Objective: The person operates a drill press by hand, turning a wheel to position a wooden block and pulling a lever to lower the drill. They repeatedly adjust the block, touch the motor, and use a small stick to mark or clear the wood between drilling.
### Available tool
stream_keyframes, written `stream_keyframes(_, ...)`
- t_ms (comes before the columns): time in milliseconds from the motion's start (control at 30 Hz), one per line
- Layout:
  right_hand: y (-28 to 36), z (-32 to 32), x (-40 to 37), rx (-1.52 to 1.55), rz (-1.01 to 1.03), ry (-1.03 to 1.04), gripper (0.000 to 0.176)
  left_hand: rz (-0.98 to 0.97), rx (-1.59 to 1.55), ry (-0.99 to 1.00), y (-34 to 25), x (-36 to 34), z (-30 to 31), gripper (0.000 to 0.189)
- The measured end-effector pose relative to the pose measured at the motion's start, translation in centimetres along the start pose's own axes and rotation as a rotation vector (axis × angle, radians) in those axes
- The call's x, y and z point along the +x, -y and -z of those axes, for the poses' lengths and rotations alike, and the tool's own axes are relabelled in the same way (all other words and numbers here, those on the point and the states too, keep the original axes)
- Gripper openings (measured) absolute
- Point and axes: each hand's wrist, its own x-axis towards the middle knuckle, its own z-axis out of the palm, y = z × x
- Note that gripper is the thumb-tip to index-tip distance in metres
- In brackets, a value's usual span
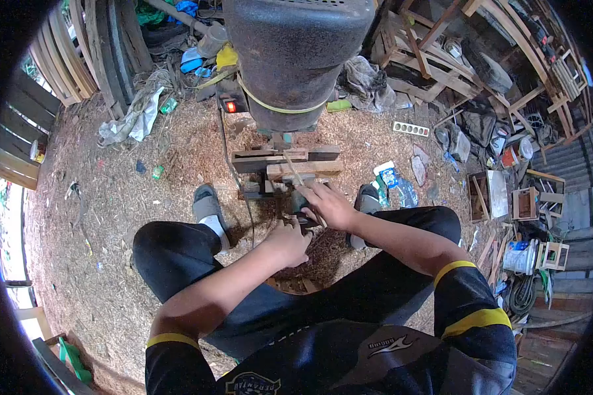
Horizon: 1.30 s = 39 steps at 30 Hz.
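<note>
A thin wooden stick [292, 168] slants from the wooden blocks [304, 169] back toward my body. My right hand [331, 207] lies over its near part, fingers bent around it, above a dark machine [299, 201] low between my feet. My left hand [286, 243] is just to the left and nearer to me, its fingers curled against the machine's near end. What the left fingers hold, if anything, is hidden beneath the hand. The large dark drum-like body [290, 59] with a yellow band stands directly ahead, beyond the blocks.
Wood shavings cover the ground [112, 224]. A cable [230, 164] runs down left of the blocks. At right lie a white power strip [412, 129], a blue-and-white plastic packet [390, 178] and small wooden frames [526, 203]. Planks [109, 59] lean at the upper left.
</note>
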Motion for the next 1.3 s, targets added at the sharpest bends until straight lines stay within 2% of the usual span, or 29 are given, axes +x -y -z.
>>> stream_keyframes(233,0.8,-0.8,0.2,-0.012,-0.043,0.067,0.066,0.024,-0.085,0.079,0.8,-0.5,0.8,0.066)
stream_keyframes(533,-0.9,-1.3,-2.5,-0.108,-0.037,0.002,0.062,0.014,-0.073,0.078,0.9,-0.4,0.4,0.068)
stream_keyframes(633,-0.9,-1.0,-4.0,-0.154,-0.132,-0.050,0.058,0.026,-0.089,0.100,0.7,-0.2,0.6,0.067)
stream_keyframes(667,-2.0,-2.3,-4.5,-0.141,-0.271,-0.044,0.054,0.028,-0.096,0.105,0.7,-0.2,0.7,0.067)
stream_keyframes(767,-2.1,-1.6,-5.9,-0.260,-0.220,-0.128,0.052,0.033,-0.073,0.074,0.2,-0.1,0.9,0.064)
stream_keyframes(900,-0.9,-1.2,-6.1,-0.190,-0.018,-0.092,0.058,0.046,-0.042,0.154,-0.6,0.6,1.9,0.058)
stream_keyframes(933,-0.7,-1.0,-5.9,-0.199,-0.006,-0.011,0.063,0.037,-0.027,0.180,-0.7,0.9,2.2,0.056)
stream_keyframes(1033,-0.9,-1.1,-5.4,-0.157,0.040,0.010,0.064,0.024,-0.009,0.208,-0.8,1.4,2.7,0.053)
stream_keyframes(1067,-1.2,-1.3,-5.3,-0.191,0.056,-0.050,0.060,0.024,-0.008,0.209,-0.8,1.4,2.9,0.052)
stream_keyframes(1267,-2.5,-1.9,-5.6,-0.237,-0.003,-0.098,0.058,0.068,-0.040,0.282,-0.6,1.2,4.6,0.050)
stream_keyframes(1300,-2.4,-2.2,-5.9,-0.234,-0.122,-0.147,0.057,0.062,-0.027,0.260,-0.5,1.3,4.3,0.049)
